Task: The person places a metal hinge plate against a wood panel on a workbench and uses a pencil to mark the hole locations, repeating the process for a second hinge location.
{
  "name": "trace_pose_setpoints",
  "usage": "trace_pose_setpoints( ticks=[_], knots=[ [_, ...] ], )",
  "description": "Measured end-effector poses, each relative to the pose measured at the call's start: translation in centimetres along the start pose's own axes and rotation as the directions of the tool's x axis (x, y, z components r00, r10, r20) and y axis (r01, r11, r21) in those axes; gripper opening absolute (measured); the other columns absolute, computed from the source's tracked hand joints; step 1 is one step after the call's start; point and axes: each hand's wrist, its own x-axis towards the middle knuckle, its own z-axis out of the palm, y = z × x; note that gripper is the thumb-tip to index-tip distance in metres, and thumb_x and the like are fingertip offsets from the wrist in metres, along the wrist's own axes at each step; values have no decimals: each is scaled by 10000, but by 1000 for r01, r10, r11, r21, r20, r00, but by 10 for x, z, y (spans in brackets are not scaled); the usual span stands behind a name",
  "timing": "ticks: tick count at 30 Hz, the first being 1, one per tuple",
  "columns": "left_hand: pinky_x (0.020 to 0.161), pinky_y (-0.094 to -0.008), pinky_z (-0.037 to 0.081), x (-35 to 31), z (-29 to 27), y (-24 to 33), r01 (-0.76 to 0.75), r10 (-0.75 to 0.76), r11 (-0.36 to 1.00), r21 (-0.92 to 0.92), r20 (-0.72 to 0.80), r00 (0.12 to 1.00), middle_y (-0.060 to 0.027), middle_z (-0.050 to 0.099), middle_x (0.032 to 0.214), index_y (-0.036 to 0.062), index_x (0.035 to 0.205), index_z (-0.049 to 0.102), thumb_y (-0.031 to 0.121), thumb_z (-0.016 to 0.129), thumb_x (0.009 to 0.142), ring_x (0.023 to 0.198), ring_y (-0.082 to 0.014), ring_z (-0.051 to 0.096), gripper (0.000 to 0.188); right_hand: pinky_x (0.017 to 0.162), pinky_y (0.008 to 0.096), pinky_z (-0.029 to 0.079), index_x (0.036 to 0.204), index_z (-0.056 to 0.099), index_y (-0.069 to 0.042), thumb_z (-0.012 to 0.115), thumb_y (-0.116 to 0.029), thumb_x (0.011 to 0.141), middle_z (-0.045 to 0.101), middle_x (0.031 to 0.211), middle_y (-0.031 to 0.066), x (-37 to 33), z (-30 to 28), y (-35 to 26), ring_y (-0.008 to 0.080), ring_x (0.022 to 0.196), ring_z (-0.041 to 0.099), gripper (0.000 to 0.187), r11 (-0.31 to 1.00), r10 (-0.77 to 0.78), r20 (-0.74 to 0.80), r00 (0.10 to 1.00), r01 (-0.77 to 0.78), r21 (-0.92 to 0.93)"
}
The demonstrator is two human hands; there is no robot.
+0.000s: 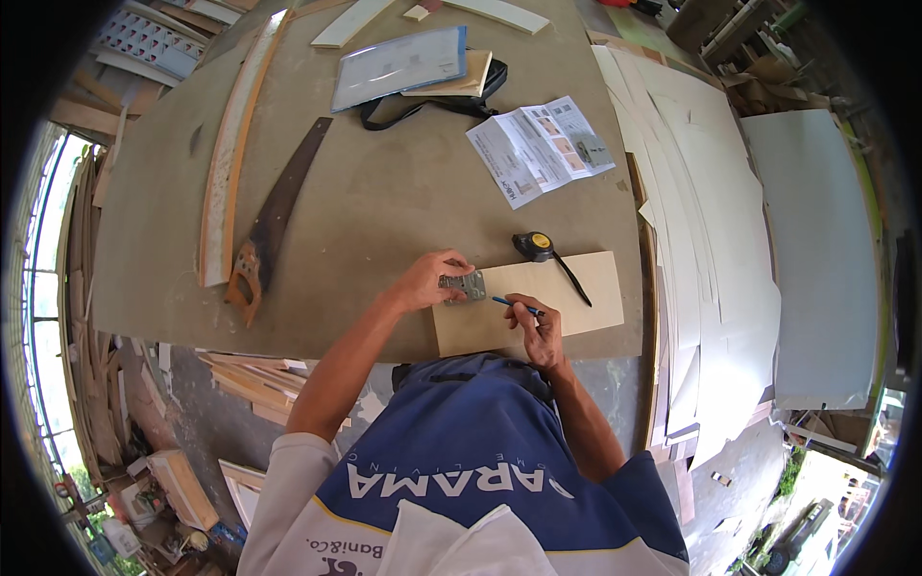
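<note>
My left hand (434,281) grips a small grey metal plate (471,286) with holes in it, fingers on its left part and edges. That plate lies against the left end of a pale wooden board (586,317) near the table's front edge. In my right hand (540,336) is a slim blue pen (517,306), pinched between thumb and fingers, its tip pointing left toward the plate. Whether the tip touches the board I cannot make out. A black and yellow tape measure (534,246) sits at the board's far edge, its black strap (573,280) lying across the board.
A handsaw (279,216) with a wooden handle rests left on the brown table (384,202), beside a long wooden strip (235,154). Farther back lie a printed sheet (541,149), a clear folder (401,67) and a black bag (495,82). Large white panels (706,240) stand right.
</note>
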Motion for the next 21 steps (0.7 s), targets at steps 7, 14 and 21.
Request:
trace_pose_setpoints(
  ticks=[7,14,21],
  knots=[
    [979,-389,501,-5,3,-5,42,-42,999,4,-15,999,-97,646,1177,91,1287,755,258,918,752,1113,-273,633,584,727,306,601,1160,709,84,618,-99,1054,748,981,163,-1,3,15,189,795,721,230,883,336,-205,919,-231,408],
    [953,-374,510,-4,5,-4,55,-56,998,-13,-17,998,-94,641,1159,100,1302,748,213,928,734,1079,-260,637,607,851,392,681,1207,622,110,619,-83,1041,740,1009,191,14,15,14,265,919,769,255,483,638,-24,770,-375,791],
    [956,-369,516,-2,3,-3,50,-50,999,19,-3,999,-97,643,1160,103,1312,742,193,931,727,1068,-260,643,621,874,408,676,1176,624,101,595,-95,1057,734,1035,194,19,24,17,279,938,766,231,458,626,-23,779,-343,820]
  ],
)
